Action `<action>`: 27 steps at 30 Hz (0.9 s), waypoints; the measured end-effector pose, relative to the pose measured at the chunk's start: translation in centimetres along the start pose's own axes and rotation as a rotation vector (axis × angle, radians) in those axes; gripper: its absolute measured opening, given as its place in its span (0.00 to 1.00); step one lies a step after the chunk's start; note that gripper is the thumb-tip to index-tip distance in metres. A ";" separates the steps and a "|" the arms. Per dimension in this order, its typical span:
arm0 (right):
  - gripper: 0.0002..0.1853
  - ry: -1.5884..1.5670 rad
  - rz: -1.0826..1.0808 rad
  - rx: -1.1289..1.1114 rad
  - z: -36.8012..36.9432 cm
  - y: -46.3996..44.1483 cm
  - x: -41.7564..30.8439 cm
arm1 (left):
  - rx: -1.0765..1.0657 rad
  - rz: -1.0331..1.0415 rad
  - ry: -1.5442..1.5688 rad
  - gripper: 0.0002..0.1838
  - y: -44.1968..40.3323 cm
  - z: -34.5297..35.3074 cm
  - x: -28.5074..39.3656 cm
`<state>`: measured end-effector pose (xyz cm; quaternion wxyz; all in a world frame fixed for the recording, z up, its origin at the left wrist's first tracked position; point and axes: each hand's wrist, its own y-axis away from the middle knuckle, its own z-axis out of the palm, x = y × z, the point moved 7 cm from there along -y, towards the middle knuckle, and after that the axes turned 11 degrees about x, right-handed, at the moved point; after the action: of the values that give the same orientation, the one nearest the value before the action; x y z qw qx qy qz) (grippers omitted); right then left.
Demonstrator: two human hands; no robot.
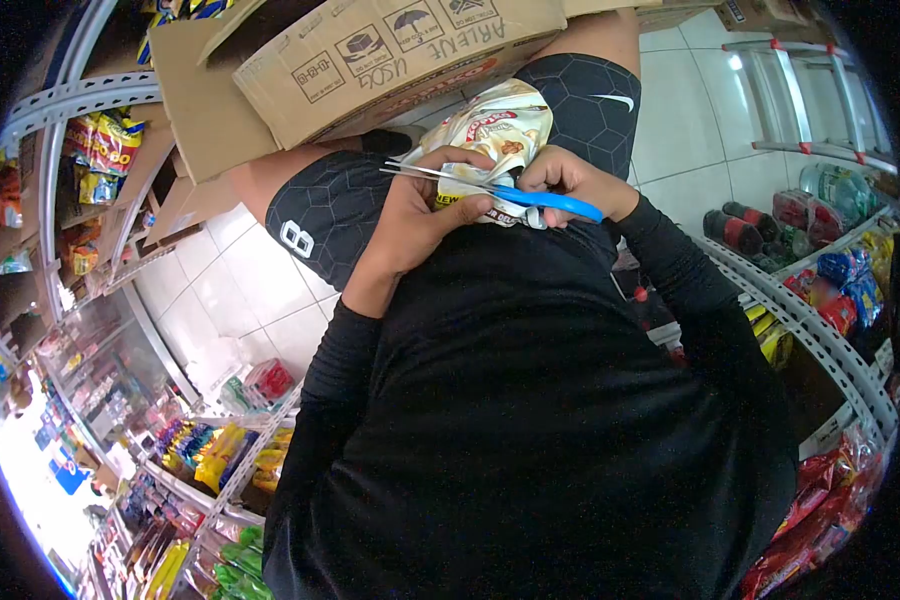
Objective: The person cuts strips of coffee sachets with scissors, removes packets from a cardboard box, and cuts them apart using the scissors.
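A cream and white plastic snack pack [511, 114] with red and brown print rests between the thighs, close to the belly. My left hand [410, 222] is closed on the pack's near left side, thumb on top. My right hand [582, 183] is closed, with fingers curled, at the pack's near right edge. It holds scissors [558, 202] by their blue handle. Their metal blades lie across the pack and point left, passing over my left hand's fingers. How my right fingers sit in the handle loops is partly hidden.
A large cardboard box [390, 60] with open flaps stands just beyond the knees. Metal shelving [85, 95] with snack packs is at left, and another rack [820, 320] with bottles and packs is at right. A ladder [795, 100] stands at upper right on the tiled floor [690, 95].
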<state>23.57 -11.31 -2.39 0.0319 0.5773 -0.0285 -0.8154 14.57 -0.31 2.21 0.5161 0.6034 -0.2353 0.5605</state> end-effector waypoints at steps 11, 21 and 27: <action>0.35 0.107 0.060 -0.099 0.1 1.3 -3.2 | 0.052 0.037 0.073 0.25 0.0 -1.1 0.4; 0.27 -0.007 0.031 -0.039 0.5 0.4 -1.6 | -0.047 -0.088 0.155 0.24 -0.2 -1.1 -0.9; 0.24 -0.039 0.050 -0.052 0.1 0.4 -0.9 | -0.091 -0.099 0.086 0.23 -0.4 -0.6 -0.7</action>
<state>23.81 -11.64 -1.51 0.0667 0.5596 -0.0226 -0.8258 14.43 0.14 1.33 0.5798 0.5654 -0.2081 0.5485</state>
